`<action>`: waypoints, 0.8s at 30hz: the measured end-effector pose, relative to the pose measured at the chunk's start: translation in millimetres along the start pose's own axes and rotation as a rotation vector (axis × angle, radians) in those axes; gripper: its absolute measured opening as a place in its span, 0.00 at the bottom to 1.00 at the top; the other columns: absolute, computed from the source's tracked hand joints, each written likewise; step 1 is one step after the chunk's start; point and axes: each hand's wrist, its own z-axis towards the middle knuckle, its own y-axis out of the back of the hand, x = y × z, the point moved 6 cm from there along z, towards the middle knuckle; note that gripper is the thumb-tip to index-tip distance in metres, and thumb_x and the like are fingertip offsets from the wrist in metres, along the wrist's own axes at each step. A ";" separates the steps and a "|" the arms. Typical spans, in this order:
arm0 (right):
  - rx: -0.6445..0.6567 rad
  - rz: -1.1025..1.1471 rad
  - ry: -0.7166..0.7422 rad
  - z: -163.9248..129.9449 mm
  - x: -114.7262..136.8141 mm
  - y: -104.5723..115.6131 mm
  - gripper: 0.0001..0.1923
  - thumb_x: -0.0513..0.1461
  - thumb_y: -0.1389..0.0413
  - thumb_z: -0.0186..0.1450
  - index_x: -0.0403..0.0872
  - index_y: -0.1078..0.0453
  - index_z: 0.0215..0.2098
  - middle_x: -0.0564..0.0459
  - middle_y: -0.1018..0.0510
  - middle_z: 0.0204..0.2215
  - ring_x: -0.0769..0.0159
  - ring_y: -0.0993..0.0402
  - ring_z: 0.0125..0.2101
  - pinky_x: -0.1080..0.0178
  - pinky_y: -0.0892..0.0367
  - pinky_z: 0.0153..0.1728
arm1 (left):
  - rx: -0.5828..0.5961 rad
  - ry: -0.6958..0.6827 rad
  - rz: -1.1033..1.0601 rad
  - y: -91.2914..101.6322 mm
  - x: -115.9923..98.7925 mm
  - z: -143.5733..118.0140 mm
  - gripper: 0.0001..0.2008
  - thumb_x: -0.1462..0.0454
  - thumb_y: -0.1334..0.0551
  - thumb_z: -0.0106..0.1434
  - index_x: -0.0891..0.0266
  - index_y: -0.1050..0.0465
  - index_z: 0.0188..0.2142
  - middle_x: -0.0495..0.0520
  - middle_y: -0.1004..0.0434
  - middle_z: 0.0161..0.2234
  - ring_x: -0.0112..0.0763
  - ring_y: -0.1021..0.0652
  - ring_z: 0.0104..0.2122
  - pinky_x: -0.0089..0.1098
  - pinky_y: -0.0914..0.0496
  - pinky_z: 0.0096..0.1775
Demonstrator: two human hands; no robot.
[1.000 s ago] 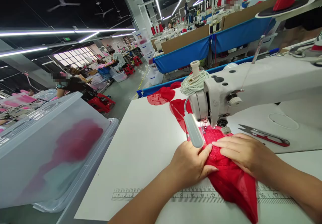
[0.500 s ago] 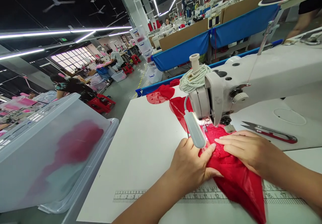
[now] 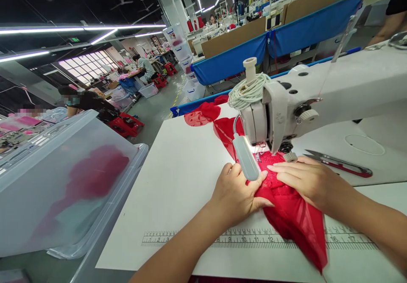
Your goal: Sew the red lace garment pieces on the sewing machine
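Observation:
Red fabric (image 3: 291, 217) with a lacy upper part lies under the presser foot (image 3: 258, 156) of a white sewing machine (image 3: 349, 90), its loose end trailing toward me. My left hand (image 3: 237, 194) rests on the fabric's left edge, thumb and fingers apart; a small grey lamp (image 3: 246, 158) hides some fingertips. Flat on the lacy part, to the right of the foot, lies my right hand (image 3: 313, 185) with fingers stretched out. Both hands are open and press the fabric from above. More sheer red fabric (image 3: 224, 134) lies behind the foot.
Red-handled thread snips (image 3: 340, 164) lie on the machine bed at right. A printed ruler (image 3: 238, 238) runs along the white table (image 3: 178, 168). At left stands a translucent plastic bin (image 3: 60, 190) with red stuff inside. Other people sit at work farther back.
The whole view has shifted a little, with the near table edge now showing at the bottom. Both hands keep nearly the same place on the red fabric.

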 end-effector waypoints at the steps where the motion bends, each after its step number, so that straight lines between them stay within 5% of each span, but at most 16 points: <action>1: 0.009 -0.003 -0.003 0.6 -0.8 -0.7 0.22 0.24 0.61 0.68 0.45 0.27 0.37 0.47 0.16 0.45 0.63 0.21 0.46 0.57 0.35 0.49 | 0.001 0.001 0.004 -0.5 0.9 0.8 0.36 0.37 0.56 0.71 0.55 0.26 0.59 0.62 0.20 0.48 0.41 0.26 0.39 0.40 0.35 0.44; 11: 0.039 -0.050 0.034 0.7 -4.6 -1.9 0.22 0.25 0.58 0.68 0.45 0.26 0.47 0.45 0.18 0.50 0.61 0.22 0.43 0.56 0.33 0.48 | -0.067 -0.059 -0.056 2.4 8.6 5.9 0.39 0.38 0.61 0.72 0.61 0.24 0.55 0.63 0.21 0.47 0.47 0.26 0.47 0.48 0.36 0.53; 16: 0.081 0.041 0.108 -0.3 4.4 7.2 0.21 0.25 0.58 0.69 0.47 0.27 0.46 0.48 0.18 0.49 0.59 0.25 0.51 0.53 0.36 0.51 | -0.013 -0.209 -0.231 5.3 -0.6 11.1 0.36 0.47 0.64 0.77 0.66 0.23 0.40 0.56 0.25 0.31 0.36 0.27 0.32 0.37 0.33 0.37; 24: 0.082 0.126 0.084 -2.7 4.3 5.6 0.18 0.27 0.56 0.73 0.47 0.28 0.35 0.49 0.17 0.45 0.63 0.23 0.44 0.53 0.36 0.49 | 0.056 -0.086 -0.253 7.0 -3.3 14.0 0.35 0.49 0.66 0.77 0.63 0.29 0.31 0.52 0.32 0.25 0.32 0.32 0.25 0.35 0.36 0.31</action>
